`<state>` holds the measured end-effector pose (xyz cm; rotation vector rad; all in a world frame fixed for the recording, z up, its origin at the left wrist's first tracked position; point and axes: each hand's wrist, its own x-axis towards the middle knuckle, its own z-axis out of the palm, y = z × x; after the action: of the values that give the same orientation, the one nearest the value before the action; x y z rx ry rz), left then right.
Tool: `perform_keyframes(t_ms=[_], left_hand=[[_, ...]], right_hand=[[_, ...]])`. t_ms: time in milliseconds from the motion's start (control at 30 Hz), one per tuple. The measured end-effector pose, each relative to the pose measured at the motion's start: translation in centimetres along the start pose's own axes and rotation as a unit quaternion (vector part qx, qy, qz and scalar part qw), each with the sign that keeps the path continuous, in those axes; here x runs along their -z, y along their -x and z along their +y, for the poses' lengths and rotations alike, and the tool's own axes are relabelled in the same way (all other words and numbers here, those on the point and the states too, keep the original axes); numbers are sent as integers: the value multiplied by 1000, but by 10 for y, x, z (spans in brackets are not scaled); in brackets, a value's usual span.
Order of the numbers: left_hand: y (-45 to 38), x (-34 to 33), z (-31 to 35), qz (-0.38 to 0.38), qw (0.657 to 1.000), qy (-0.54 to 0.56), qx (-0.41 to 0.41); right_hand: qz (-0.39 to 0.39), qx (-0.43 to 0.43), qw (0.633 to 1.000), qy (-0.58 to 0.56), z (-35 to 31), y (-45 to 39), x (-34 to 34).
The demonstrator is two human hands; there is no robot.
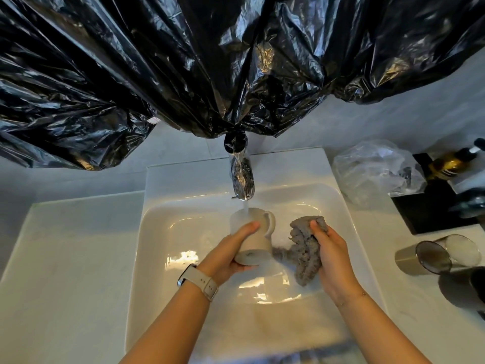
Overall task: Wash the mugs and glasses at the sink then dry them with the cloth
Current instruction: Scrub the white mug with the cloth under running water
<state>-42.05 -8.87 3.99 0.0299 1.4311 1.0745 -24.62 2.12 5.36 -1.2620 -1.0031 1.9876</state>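
Your left hand (pixel 236 254) is wrapped around the mug (pixel 252 236), fingers curled on its side and thumb near the base, tilting it mouth-up toward the tap (pixel 241 179) over the sink (pixel 157 232). Water runs straight into the mug. Your right hand (pixel 332 254) is bunched tight on the grey cloth (pixel 305 248), just beside the mug, with a tail of the cloth hanging down into the basin.

Handling: the mug looks like ceramic, so stiff, fairly heavy, heavier once filling, and breakable against a hard sink. Wet glaze will likely be slick, so keep the full wrap on the body or hook the handle (pixel 270 222), which faces the cloth side. Don't pinch the rim.

The cloth is soft, floppy and probably soaked; it will drip and drag, so grab it as a wad.

On the desk to the right, a glass (pixel 430 254) lies on its side, well apart from the sink. It is likely thin, fragile and prone to rolling; take it around the middle.
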Motion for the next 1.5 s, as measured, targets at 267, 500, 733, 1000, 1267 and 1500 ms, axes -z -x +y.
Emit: perform_keyframes(t_ms=[267, 500, 733, 1000, 1267, 1500], left_hand=[[5, -23, 1, 71, 994, -20, -82], [15, -13, 2, 55, 985, -9, -164], [9, 14, 10, 37, 975, -57, -210], [3, 36, 28, 25, 928, -210, -306], [-9, 14, 20, 169, 890, -236, -352], [-13, 19, 16, 182, 947, -20, -262]], right_hand=[[-79, 22, 980, 184, 0, 6, -34], [-134, -76, 983, 99, -13, -11, -44], [-181, -220, 956, -66, -10, -19, -54], [-202, -242, 944, -96, 8, -24, -42], [-145, -106, 968, 174, 8, -28, -59], [-221, -314, 920, -78, 9, -30, -53]])
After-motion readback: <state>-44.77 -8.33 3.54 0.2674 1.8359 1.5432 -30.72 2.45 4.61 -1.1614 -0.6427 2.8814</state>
